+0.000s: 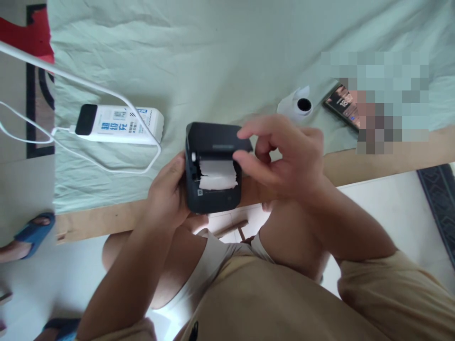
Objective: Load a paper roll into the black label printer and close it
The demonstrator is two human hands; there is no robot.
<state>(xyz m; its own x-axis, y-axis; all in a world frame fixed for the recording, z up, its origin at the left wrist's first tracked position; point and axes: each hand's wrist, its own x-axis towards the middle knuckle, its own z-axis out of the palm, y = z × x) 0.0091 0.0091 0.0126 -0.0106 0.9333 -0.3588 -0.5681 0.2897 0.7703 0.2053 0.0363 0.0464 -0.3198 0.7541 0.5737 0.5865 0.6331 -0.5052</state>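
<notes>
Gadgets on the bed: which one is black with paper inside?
The small black printer held in both hands; the white power bank and round white camera lie untouched.

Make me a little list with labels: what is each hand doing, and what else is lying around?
left hand: grips the side of the small black printer
right hand: fingers at the printer's open top
paper: white roll showing inside the printer
power bank: white, on the green sheet, white cable plugged in
phone: on the sheet, far right
white round gadget: beside the phone

one printer (213, 170), one power bank (119, 124), one phone (343, 106), two hands (168, 194)
</notes>
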